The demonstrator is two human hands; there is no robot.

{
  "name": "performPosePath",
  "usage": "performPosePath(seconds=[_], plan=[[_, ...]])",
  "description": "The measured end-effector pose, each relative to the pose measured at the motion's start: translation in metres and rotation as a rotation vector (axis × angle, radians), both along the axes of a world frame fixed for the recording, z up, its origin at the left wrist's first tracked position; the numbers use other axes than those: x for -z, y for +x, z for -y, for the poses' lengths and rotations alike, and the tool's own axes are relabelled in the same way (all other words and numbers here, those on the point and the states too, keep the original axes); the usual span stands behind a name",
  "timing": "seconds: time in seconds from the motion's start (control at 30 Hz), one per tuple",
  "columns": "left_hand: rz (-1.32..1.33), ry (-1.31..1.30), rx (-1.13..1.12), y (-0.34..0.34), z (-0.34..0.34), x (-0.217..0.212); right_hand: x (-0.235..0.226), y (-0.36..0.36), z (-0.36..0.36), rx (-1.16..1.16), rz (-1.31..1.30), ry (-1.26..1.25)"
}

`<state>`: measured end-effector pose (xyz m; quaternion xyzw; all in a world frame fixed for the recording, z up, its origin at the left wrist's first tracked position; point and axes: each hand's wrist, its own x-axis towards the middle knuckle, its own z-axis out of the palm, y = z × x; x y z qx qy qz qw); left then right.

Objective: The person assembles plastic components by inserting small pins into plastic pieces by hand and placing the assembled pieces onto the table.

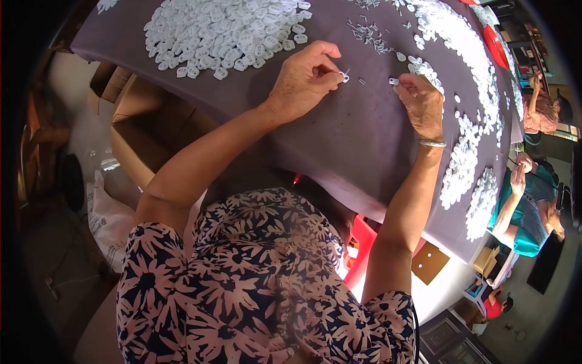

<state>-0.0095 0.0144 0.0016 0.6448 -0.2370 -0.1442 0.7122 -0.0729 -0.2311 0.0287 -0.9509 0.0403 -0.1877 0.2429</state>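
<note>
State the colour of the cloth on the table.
Dull purple-grey cloth, plain; the head view shows it.

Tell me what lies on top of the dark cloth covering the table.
On the dark cloth lie heaps of small white plastic pieces, a scatter of thin metal pins and both hands, left hand and right hand. The cloth hides the tabletop itself.

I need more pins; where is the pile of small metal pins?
In the head view, the metal pins lie on the grey cloth, beyond both hands, between two white heaps.
</note>
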Motion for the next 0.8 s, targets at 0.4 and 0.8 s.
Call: performPosePath(seconds=[0.4, 0.8], plan=[[0.054, -0.001, 0.002, -0.001, 0.002, 0.002, -0.003, 0.001, -0.012, -0.077, 0.026, 0.244], [0.024, -0.029, -0.029, -0.001, 0.001, 0.001, 0.019, 0.017, -0.036, -0.027, 0.195, 0.356]])
